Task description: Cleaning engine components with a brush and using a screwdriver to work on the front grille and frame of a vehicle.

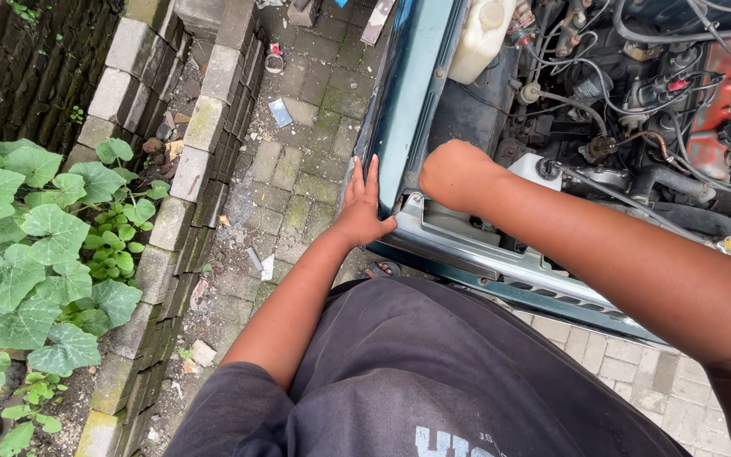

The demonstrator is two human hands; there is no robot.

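My left hand (360, 203) lies flat, fingers together, against the outer side of a dark green car fender (399, 101), thumb hooked over its front corner. My right hand (454, 173) is bent down at the wrist inside the open engine bay, beside the fender's inner edge; its fingers are hidden below the wrist, so what they touch cannot be seen. A white round-capped reservoir (539, 169) sits just right of that hand. My dark grey shirt fills the bottom of the view.
The engine bay holds hoses, wires, a red engine part (708, 110) and a white plastic tank (482, 34). The green front panel (501, 271) runs below my right arm. Mossy paving bricks (298, 169), a low block wall (188, 169) and leafy plants (35, 254) lie left.
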